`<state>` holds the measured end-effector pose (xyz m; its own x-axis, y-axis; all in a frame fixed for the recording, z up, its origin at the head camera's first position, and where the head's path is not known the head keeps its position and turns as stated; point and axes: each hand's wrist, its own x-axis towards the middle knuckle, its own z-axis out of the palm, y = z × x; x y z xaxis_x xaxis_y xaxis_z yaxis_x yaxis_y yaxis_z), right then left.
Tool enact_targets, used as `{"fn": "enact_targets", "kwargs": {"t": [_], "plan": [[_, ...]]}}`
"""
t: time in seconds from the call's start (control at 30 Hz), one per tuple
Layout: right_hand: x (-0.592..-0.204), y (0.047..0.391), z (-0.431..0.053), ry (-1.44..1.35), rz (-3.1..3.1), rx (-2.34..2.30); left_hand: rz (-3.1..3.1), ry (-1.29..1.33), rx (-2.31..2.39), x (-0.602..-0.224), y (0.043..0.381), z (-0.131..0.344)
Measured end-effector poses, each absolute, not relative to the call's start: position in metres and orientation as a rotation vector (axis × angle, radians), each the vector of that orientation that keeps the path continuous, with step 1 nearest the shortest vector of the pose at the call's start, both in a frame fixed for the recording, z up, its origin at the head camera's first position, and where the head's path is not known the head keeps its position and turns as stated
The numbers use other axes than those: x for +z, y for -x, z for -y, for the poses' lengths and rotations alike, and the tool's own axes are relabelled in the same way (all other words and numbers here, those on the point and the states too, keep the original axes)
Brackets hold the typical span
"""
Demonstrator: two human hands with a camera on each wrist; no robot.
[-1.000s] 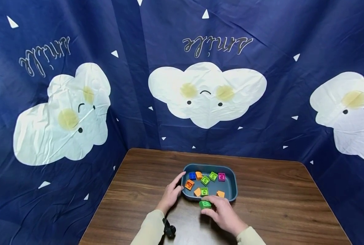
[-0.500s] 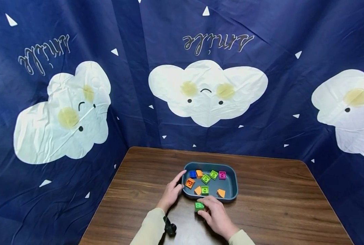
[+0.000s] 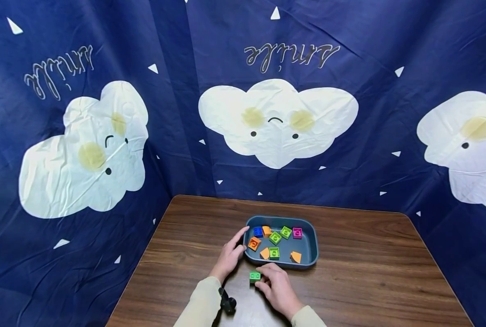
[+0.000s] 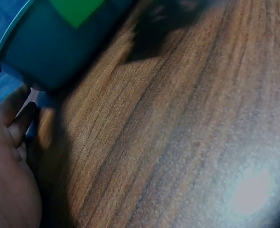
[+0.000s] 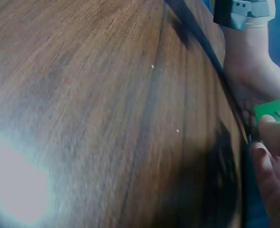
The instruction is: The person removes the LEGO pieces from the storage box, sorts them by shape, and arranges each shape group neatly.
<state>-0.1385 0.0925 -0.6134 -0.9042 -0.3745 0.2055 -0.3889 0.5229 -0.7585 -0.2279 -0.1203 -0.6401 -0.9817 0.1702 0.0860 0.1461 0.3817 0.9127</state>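
Note:
In the head view a blue-grey tray [image 3: 314, 245] lies on the table with several toy building blocks in it. My left hand [image 3: 228, 259] grips the tray's left end, fingers at its rim and side. In front of the tray, my right hand [image 3: 277, 288] pinches a green building block [image 3: 254, 276] between thumb and fingers, studs facing up. This block is above the table, outside the tray. From the right wrist view the thumb presses the green block's [image 5: 270, 110] side. The left wrist view shows the left hand [image 4: 9, 156] against the tray wall [image 4: 40, 57].
Inside the tray are a blue block [image 3: 258, 231], a magenta block [image 3: 297, 233], several lime green blocks [image 3: 274, 253] and several orange blocks [image 3: 254, 244]. A dark wrist camera [image 3: 227, 303] hangs by the left sleeve. A blue curtain [image 3: 177, 150] with clouds surrounds the wooden table [image 3: 361, 263].
My right hand has moved left along the tray's near side, carrying the green block, whose studs now face up more plainly. The left hand stays on the tray.

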Motion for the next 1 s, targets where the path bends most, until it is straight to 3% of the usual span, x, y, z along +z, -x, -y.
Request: {"fn": "enact_targets", "kwargs": {"t": [1.0], "plan": [[-0.636,0.149,-0.067,-0.557,2.795,1.184,-2.573,-0.29,1.688,-0.639,0.227,0.121]]}}
